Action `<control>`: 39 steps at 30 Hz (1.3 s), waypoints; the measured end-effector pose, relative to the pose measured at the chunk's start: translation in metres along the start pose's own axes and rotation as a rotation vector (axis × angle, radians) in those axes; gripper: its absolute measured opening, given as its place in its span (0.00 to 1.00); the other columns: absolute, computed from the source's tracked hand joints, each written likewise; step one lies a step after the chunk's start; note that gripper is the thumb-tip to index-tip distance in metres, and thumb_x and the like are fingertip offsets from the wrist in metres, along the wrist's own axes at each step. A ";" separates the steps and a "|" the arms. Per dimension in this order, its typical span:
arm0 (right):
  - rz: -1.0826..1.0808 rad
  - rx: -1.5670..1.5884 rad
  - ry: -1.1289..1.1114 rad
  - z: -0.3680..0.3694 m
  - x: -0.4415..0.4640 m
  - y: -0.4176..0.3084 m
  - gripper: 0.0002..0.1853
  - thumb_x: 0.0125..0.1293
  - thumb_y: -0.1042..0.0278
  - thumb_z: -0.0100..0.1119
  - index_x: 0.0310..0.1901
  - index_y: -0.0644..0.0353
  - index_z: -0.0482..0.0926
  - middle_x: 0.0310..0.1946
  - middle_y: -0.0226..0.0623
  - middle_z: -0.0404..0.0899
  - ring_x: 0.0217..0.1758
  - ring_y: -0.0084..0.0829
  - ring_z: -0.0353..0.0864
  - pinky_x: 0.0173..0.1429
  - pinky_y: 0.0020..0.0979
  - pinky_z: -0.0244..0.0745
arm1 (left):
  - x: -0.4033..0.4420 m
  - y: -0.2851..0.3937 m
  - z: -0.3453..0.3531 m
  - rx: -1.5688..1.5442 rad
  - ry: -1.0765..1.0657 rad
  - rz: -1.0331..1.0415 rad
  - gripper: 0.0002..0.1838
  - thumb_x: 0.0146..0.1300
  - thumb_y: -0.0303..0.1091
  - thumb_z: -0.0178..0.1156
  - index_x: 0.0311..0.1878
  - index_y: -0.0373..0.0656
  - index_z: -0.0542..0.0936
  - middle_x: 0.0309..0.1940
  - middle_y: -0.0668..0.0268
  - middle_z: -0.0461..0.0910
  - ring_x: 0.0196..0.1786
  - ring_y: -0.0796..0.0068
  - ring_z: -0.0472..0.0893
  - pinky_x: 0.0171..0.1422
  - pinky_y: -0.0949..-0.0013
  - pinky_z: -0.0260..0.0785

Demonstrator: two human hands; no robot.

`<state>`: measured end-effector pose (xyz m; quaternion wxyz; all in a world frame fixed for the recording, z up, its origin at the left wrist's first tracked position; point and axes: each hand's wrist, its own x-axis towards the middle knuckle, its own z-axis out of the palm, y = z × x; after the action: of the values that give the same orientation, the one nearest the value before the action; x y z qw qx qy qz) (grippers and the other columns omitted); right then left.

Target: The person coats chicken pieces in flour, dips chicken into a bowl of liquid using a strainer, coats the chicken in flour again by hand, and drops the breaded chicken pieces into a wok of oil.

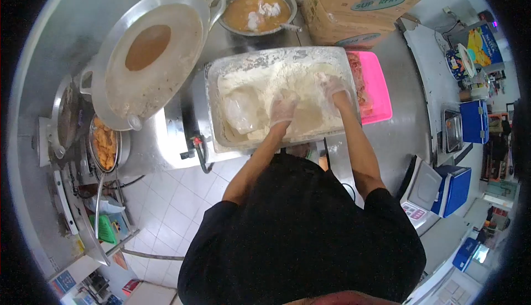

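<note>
Work looks part-done, judging from how things lie. Nearest, on the shiny stainless-steel surface (404,131), the big rectangular grey metal tray (211,106) holds a deep bed of loose cream-white flour (257,78), heaped twd 12 o'clock; no finished piece shows clearly in it. A clear rounded plastic item (241,111) (bag or bowl, can't tell) sits in the flour at approx. 9. At 3, just beside the tray, the bright pink plastic tub (381,86) has reddish raw-looking meat (359,81) in it, so prob. some left unfloured. Beyond, at 12, the round steel bowl (293,11) holds brownish liquid (238,13) w/ white lumps (269,9). Farther off, betw. 8 & 9, the round metal strainer (104,170) is loaded w/ golden-brown fried-looking pieces (104,144), so one lot is prob. done.

Left hand (284,107), in a thin see-through glove (281,118), is nr the tray's middle, fingers pointing down into flour & partly hidden; it touches flour, can't tell if it grips anything. Right hand (333,86), also gloved, a bit farther off twd 2, has fingers slightly bent & flour-caked, touching the heap; poss. a lump there, but can't confirm a hold.
</note>
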<state>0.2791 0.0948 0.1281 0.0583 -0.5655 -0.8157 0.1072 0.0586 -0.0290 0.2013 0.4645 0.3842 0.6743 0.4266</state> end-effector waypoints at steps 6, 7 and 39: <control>-0.028 0.194 0.032 -0.060 0.009 -0.028 0.22 0.67 0.52 0.48 0.47 0.64 0.77 0.44 0.55 0.78 0.51 0.50 0.76 0.58 0.44 0.67 | 0.038 -0.074 0.015 0.125 -0.066 0.309 0.14 0.62 0.39 0.55 0.44 0.40 0.79 0.41 0.56 0.80 0.44 0.58 0.78 0.50 0.61 0.69; -0.050 0.181 0.023 -0.068 0.003 -0.036 0.23 0.67 0.50 0.47 0.45 0.65 0.77 0.42 0.56 0.78 0.50 0.51 0.77 0.57 0.45 0.67 | 0.042 -0.080 0.017 0.163 -0.084 0.366 0.14 0.62 0.39 0.55 0.45 0.41 0.79 0.41 0.56 0.80 0.44 0.58 0.78 0.50 0.61 0.69; -0.325 -0.127 -0.139 -0.037 0.453 -0.182 0.20 0.67 0.52 0.50 0.44 0.62 0.79 0.42 0.52 0.79 0.46 0.47 0.77 0.50 0.42 0.69 | 0.008 -0.047 -0.026 0.177 -0.296 0.513 0.23 0.67 0.45 0.48 0.67 0.65 0.68 0.69 0.55 0.60 0.70 0.49 0.59 0.75 0.57 0.48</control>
<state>-0.0384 0.4615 0.1960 -0.0176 -0.4201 -0.9035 0.0834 0.0259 -0.0438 0.1607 0.3996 0.6390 0.5146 0.4089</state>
